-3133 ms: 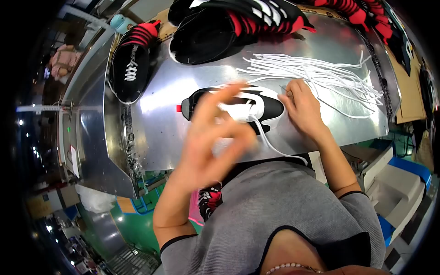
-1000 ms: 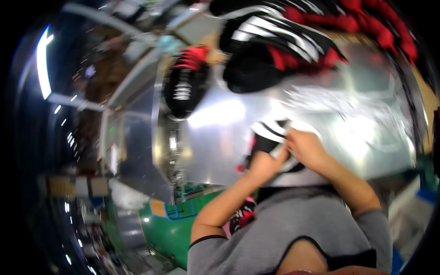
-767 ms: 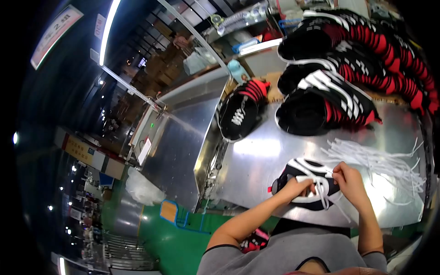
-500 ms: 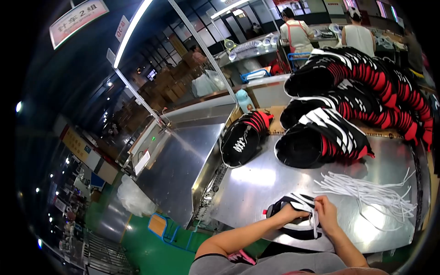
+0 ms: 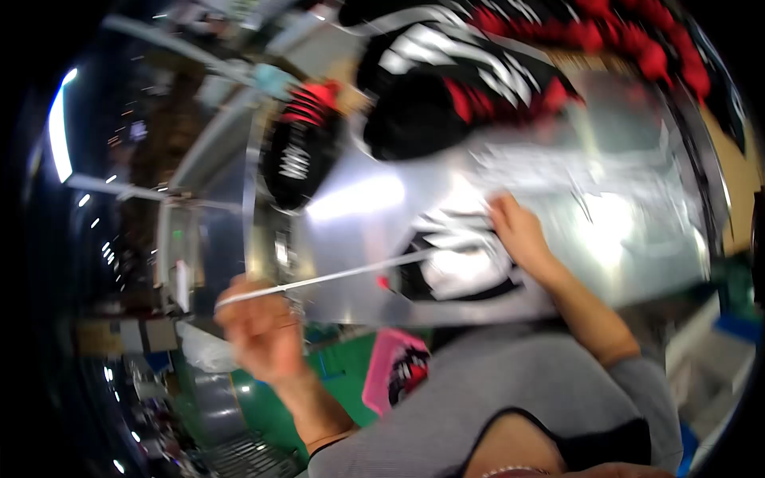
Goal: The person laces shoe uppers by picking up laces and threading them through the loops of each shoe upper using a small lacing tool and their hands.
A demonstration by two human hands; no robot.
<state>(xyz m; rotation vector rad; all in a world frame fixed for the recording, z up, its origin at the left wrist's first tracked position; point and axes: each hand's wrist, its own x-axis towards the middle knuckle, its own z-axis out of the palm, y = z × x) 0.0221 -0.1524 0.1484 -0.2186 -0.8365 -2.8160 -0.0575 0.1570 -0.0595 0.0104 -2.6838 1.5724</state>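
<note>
L hand [image 5: 265, 334] clamped on taut white lace [image 5: 335, 277]; R hand [image 5: 519, 235] at shoe [image 5: 458, 272], can't tell grip; pull evenly w/ shoe steady.

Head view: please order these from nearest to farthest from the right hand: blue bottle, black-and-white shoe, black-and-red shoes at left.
1. Black-and-white shoe, just left of the right hand.
2. Black-and-red shoes, farther left and ahead.
3. Blue bottle, beyond those shoes, blurred.
</note>
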